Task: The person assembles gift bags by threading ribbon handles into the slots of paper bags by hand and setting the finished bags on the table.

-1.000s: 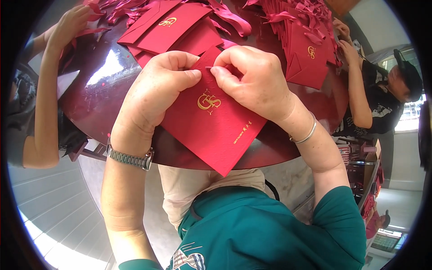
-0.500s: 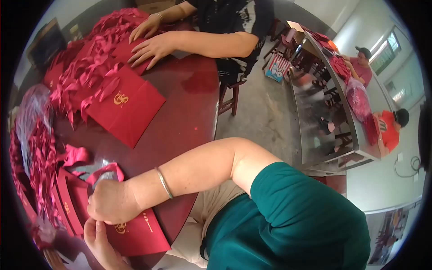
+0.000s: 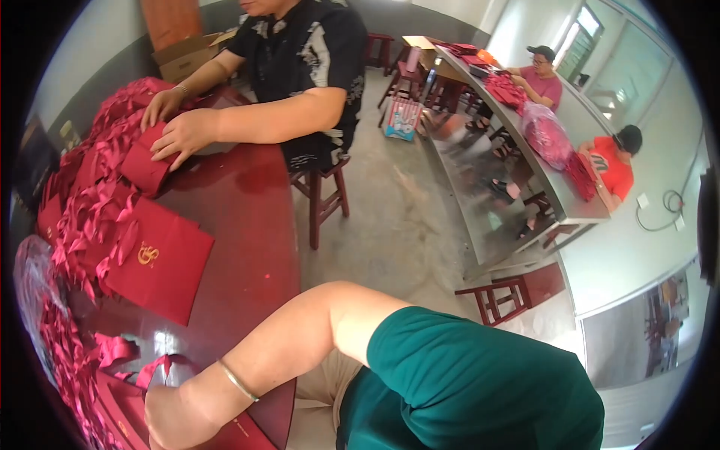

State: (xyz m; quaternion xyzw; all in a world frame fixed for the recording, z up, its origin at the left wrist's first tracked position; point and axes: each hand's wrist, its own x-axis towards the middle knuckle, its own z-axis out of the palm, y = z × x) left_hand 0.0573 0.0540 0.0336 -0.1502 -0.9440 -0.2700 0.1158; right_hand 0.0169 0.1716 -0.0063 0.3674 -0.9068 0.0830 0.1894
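Observation:
My right hand point(image 3: 178, 417), below a forearm with a metal bangle point(image 3: 238, 381), is at the lower left over a red paper gift bag point(image 3: 241, 429). Its fingers are curled under and turned away, so what they grip is hidden. A red ribbon handle point(image 3: 154, 369) loops up beside the knuckles. More red bags point(image 3: 112, 397) lie stacked just left of the hand. My left hand is out of the picture.
Bags with ribbons point(image 3: 82, 217) heap along the round table point(image 3: 247, 225); one flat bag point(image 3: 161, 259) lies nearer. Across it, a co-worker's hands point(image 3: 184, 135) hold a red bag. Stools point(image 3: 324, 199) and a long metal table point(image 3: 517, 180) with two people stand beyond.
The view has swung up and right, so my hands sit lower and my left hand has dropped out of sight. The co-worker's hands now hold a bag raised off the heap.

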